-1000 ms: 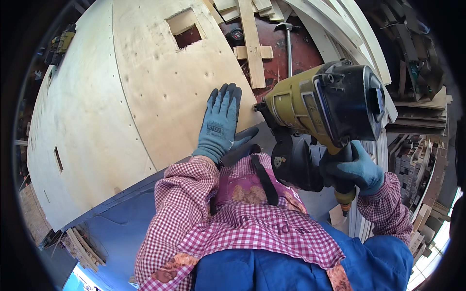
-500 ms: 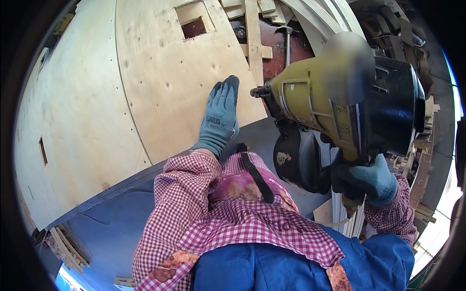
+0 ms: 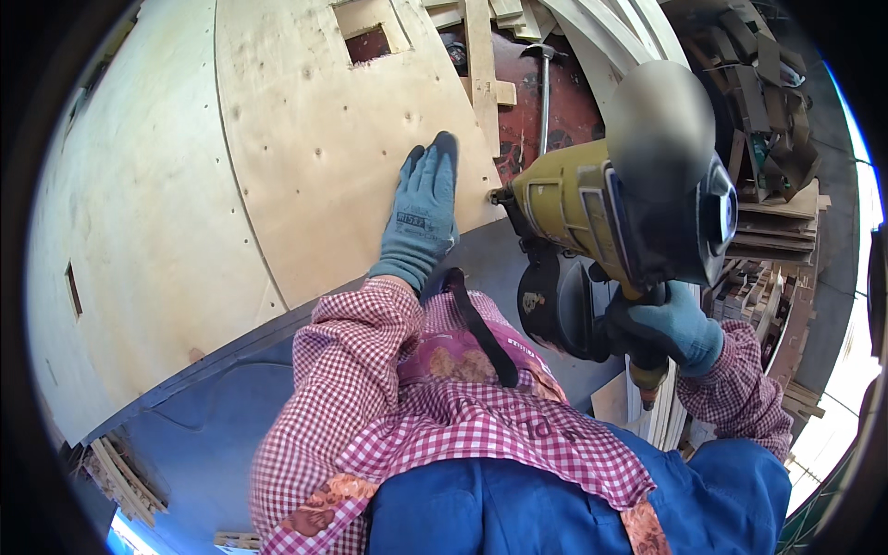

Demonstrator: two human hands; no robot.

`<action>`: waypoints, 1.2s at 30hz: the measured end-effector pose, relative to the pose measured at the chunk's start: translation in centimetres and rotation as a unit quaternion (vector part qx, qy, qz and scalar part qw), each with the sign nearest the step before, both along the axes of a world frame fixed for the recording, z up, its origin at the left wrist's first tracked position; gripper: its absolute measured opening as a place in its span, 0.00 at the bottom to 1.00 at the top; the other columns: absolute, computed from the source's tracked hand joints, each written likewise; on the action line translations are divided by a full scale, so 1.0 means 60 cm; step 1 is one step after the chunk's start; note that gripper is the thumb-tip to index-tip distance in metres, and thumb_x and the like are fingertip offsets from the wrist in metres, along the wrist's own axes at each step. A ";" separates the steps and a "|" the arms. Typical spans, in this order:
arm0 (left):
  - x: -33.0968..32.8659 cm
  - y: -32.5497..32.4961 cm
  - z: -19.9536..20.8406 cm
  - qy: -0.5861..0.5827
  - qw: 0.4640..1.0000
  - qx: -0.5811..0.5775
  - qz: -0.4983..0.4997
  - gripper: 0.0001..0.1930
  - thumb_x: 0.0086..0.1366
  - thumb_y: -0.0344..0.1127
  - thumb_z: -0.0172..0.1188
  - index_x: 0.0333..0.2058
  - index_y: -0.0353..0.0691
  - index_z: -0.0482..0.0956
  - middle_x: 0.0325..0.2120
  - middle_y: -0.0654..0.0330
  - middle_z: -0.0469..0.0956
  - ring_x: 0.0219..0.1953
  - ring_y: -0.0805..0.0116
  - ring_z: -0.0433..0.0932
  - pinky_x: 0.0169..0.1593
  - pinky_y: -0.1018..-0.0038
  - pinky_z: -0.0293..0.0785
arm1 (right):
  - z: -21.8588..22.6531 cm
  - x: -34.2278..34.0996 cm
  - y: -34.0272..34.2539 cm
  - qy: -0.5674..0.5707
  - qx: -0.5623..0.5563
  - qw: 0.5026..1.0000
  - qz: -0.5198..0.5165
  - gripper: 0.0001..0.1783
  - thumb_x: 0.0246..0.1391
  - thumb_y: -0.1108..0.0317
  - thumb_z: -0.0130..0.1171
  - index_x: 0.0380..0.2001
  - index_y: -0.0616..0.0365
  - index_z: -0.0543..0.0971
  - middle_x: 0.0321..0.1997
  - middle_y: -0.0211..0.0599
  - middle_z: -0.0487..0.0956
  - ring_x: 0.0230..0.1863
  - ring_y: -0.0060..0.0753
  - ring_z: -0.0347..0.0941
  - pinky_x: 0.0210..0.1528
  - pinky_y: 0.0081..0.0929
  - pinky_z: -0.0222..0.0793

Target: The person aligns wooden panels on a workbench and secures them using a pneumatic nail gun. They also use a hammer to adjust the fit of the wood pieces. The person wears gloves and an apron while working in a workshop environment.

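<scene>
My left hand (image 3: pixel 421 213), in a blue-grey work glove, lies flat on a plywood sheet (image 3: pixel 296 176) near its right end, fingers stretched away from me. In my gloved right hand (image 3: pixel 680 328) is the handle of a yellow and black coil nail gun (image 3: pixel 566 199). Its nose meets the right edge of the plywood, a little to the right of my left hand. Below the body hangs the gun's round black magazine (image 3: pixel 555 305). Rows of small nail heads dot the sheet, and a square cut-out (image 3: pixel 368 42) opens near its far side.
A hammer (image 3: pixel 545 92) rests on a red surface beyond the sheet's right edge, beside a wooden batten (image 3: pixel 482 74). Long pale boards (image 3: pixel 615 37) lie farther back. Stacked timber offcuts (image 3: pixel 772 231) stand at the right. An air hose fitting (image 3: pixel 650 398) hangs below the gun's handle.
The nail gun has moved left and tilted, bringing its nose down to the plywood's edge. My right hand went left with it. My left hand stays nearly in place.
</scene>
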State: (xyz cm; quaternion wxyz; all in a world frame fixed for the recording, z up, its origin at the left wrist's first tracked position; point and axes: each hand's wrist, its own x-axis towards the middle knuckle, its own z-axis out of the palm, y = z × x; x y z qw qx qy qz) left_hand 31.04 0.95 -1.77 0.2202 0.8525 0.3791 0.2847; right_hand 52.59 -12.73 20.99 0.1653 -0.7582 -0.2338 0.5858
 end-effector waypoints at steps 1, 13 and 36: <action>0.001 0.001 -0.005 0.004 1.000 -0.008 0.009 0.36 0.51 0.22 0.48 0.62 0.26 0.52 0.64 0.43 0.54 0.64 0.46 0.56 0.68 0.58 0.49 | 0.012 -0.003 -0.009 0.013 0.020 1.000 -0.014 0.22 0.44 0.74 0.61 0.44 0.68 0.72 0.34 0.42 0.78 0.29 0.33 0.77 0.30 0.28 0.76; -0.002 0.010 0.003 -0.130 0.991 -0.007 0.009 0.37 0.50 0.19 0.43 0.63 0.27 0.51 0.64 0.42 0.53 0.65 0.46 0.54 0.68 0.59 0.48 | 0.009 -0.024 0.026 0.020 -0.011 0.999 0.026 0.20 0.44 0.71 0.62 0.43 0.67 0.74 0.35 0.40 0.79 0.33 0.30 0.77 0.36 0.26 0.75; -0.024 0.006 0.008 -0.153 0.987 -0.042 0.006 0.39 0.50 0.23 0.47 0.64 0.26 0.47 0.64 0.42 0.52 0.65 0.42 0.52 0.68 0.56 0.46 | -0.042 -0.032 -0.023 0.020 0.120 0.987 0.101 0.27 0.39 0.72 0.63 0.48 0.60 0.74 0.42 0.39 0.79 0.43 0.32 0.76 0.46 0.28 0.73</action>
